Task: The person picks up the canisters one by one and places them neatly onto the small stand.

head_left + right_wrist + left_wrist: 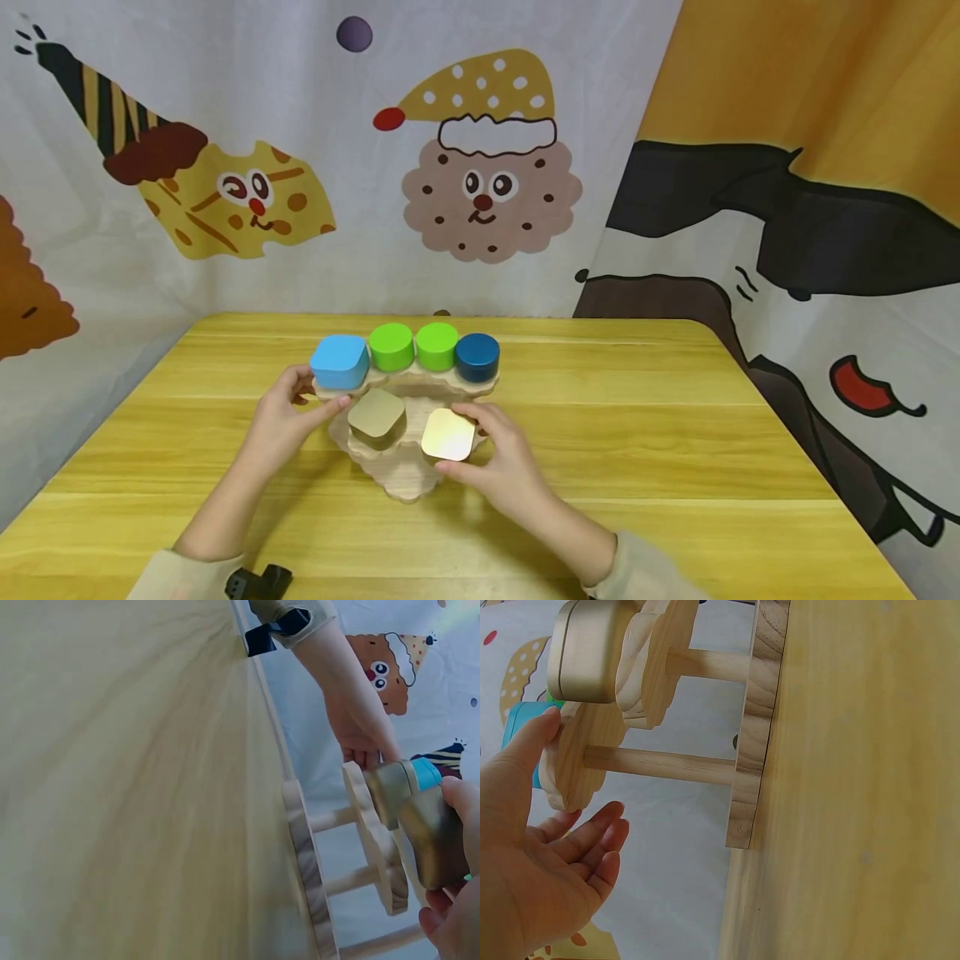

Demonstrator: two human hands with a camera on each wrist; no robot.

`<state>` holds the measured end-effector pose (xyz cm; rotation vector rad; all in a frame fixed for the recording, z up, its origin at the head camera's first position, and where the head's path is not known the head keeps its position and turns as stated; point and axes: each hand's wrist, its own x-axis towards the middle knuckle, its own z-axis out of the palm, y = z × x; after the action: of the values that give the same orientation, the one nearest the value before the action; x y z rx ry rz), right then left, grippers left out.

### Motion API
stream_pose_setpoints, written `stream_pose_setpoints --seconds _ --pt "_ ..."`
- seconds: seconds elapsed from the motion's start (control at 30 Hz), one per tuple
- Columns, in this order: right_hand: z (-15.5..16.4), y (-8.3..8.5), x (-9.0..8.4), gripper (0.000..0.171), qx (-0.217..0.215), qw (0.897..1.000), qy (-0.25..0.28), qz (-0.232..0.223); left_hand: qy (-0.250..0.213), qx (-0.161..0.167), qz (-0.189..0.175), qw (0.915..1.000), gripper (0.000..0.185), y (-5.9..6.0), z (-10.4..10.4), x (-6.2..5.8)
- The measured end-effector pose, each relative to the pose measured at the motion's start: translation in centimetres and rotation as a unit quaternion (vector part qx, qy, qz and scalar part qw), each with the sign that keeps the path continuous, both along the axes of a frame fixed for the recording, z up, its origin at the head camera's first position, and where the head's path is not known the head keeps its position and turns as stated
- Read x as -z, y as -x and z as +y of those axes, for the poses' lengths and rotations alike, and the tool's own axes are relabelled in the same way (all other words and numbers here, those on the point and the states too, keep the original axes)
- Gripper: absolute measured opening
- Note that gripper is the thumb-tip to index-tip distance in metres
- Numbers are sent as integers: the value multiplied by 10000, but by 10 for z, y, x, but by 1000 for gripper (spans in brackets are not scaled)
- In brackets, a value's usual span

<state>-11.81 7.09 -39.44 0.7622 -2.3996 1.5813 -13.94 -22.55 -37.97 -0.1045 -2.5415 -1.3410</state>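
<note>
The shiny gold block [448,434] sits on the lower right step of the wooden tiered stand [408,482], mid-table, pinched at its edges by the right hand [504,463]; the left hand [283,414], fingers straight and relaxed, touches the stand's upper tier beneath the light blue block [340,362]

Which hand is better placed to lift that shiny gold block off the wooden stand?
The right hand. Its fingers already curl round the gold block. The left hand is at the stand's left edge below the light blue block, fingers straight.
</note>
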Motion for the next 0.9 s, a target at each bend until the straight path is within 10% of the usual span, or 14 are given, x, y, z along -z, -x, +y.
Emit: stream_pose_setpoints --seconds 0.9 --pt "-24 1 5 64 508 9971 481 -291 -46 32 68 10000 60 0 0 0"
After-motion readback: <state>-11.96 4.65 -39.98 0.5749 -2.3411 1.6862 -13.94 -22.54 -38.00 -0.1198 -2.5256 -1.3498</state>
